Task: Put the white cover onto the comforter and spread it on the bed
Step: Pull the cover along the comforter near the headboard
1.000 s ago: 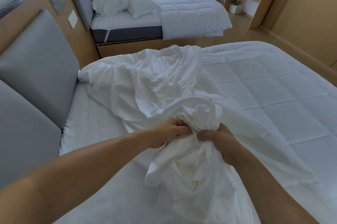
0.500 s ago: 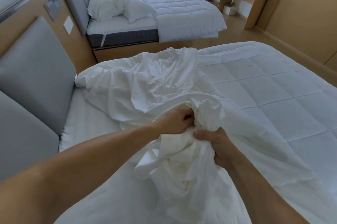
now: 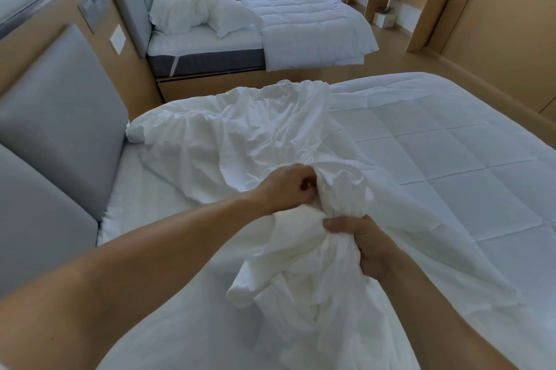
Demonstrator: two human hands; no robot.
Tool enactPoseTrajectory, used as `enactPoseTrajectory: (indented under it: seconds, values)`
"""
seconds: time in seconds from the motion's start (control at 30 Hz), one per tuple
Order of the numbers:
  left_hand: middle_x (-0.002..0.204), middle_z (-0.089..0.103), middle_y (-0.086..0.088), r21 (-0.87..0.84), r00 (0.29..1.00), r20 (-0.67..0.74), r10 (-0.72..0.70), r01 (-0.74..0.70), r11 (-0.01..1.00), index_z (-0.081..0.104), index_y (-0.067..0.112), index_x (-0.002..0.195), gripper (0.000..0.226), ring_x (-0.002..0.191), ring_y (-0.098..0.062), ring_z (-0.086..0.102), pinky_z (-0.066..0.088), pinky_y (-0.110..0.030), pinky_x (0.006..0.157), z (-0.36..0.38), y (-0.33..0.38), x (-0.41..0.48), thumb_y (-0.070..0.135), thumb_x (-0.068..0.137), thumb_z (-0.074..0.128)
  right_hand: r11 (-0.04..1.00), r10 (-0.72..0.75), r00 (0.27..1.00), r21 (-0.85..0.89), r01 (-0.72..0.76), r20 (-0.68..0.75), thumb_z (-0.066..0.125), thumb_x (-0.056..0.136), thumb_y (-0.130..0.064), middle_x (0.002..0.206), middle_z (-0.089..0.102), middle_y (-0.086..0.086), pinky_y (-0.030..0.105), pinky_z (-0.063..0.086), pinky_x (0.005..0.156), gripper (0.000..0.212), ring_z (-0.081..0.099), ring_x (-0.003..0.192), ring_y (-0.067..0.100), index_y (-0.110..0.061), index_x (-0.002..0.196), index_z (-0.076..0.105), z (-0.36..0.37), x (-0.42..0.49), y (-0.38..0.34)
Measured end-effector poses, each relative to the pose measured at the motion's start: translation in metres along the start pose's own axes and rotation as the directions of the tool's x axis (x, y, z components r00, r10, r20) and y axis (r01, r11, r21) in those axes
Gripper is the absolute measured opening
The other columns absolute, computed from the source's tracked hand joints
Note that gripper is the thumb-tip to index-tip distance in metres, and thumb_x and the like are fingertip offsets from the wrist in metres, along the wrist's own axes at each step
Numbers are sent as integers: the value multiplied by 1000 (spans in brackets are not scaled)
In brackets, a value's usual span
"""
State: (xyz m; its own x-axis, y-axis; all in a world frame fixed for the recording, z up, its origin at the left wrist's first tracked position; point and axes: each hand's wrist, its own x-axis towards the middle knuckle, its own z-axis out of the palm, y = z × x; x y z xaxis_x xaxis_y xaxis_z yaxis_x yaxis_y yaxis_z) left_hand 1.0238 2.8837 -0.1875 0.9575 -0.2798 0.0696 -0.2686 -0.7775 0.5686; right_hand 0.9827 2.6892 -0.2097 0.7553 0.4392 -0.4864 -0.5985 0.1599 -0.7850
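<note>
White cover (image 3: 240, 141) bunched in both hands overlies quilted comforter (image 3: 451, 153).

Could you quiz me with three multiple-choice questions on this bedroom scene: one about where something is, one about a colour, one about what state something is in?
1. Where does the quilted comforter lie?
A. on the near bed
B. on the floor
C. on the wooden desk

2. What colour are the padded headboard panels?
A. red
B. grey
C. green

3. What state is the white cover in?
A. folded in a neat square
B. spread flat and smooth
C. crumpled, with a bunch gripped in both hands

Answers:
1 A, it lies flat on the bed in front of the person.
2 B, the panels are grey against wood.
3 C, the left hand and right hand are both closed on gathered cloth.
</note>
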Motion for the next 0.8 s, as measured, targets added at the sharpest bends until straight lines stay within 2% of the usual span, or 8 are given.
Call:
enactPoseTrajectory:
  seconds: [0.07,0.13,0.23,0.3,0.4,0.5,0.67,0.8]
  values:
    - [88,62,3,-154,967,-83,-242,228,961,59,18,90,22,80,-18,59,48,-31,73,-7,-2,-4,39,87,67,998,-61,996,26,63,-59,79,63,-5,115,67,28,57,56,84,61,68,101,45,2,122,64,-1,2,-1]
    - [77,58,3,-145,909,-46,-414,404,903,55,18,81,33,66,-16,53,43,-30,64,-14,-10,-11,48,87,66,993,-101,990,46,106,-96,81,64,-3,117,67,28,62,53,91,60,67,104,46,2,122,64,0,3,-2]
    - [72,63,-4,-127,717,324,-617,679,723,68,4,93,56,54,-17,54,35,-24,49,-19,-24,-30,57,92,52,988,-126,982,69,137,-137,78,65,1,113,68,29,59,55,87,56,68,100,45,6,119,64,1,3,-1]
    - [80,69,-7,-124,612,552,-566,732,670,69,4,105,71,56,-16,59,35,-23,50,-14,-25,-41,67,92,40,986,-136,980,80,149,-143,75,67,0,112,68,29,56,56,84,53,69,99,46,7,118,64,4,3,-1]
    - [108,74,-1,-340,698,565,-440,683,647,64,22,119,62,93,-17,69,53,-36,86,-1,-17,-37,71,89,43,988,-150,983,31,154,-103,72,71,1,112,68,29,54,58,81,49,69,100,45,6,119,63,9,3,-2]
    - [123,69,-7,-611,762,537,-362,647,456,64,23,125,48,109,-24,66,49,-48,104,1,-5,-32,45,82,68,987,-158,985,-7,158,-65,71,72,1,109,70,26,49,59,78,45,70,98,42,3,117,66,10,1,-5]
    - [110,67,-14,-763,855,409,-320,512,395,67,26,117,38,91,-27,69,58,-41,79,-15,7,-25,2,88,62,989,-146,988,12,147,-49,78,65,-2,115,68,27,51,58,79,60,68,101,44,4,122,61,1,-2,-7]
    - [93,61,-12,-868,939,119,-324,257,426,68,16,109,25,77,-27,58,53,-37,74,-38,16,-8,0,93,58,990,-130,991,42,132,-37,75,67,1,108,70,27,47,59,70,52,70,94,43,7,117,62,3,-5,-7]
